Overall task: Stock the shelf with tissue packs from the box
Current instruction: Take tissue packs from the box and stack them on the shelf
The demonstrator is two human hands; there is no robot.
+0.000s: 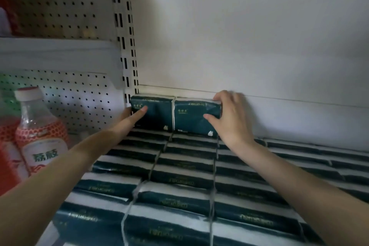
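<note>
Two dark green tissue packs stand upright, side by side, in the back left corner of the shelf. They sit on a layer of matching flat packs. Your hands are apart, one at each end of the pair. Your left hand holds the left end, with the thumb across the front face. Your right hand grips the right end, with fingers curled over the top and the thumb on the front. A drink bottle stands at far left.

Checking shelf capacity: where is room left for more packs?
Free: atop the flat layer of dark green tissue packs, right of the two upper packs gripped by left hand and right hand, along the white back wall. Crowded: red-labelled clear bottles at left.
</note>
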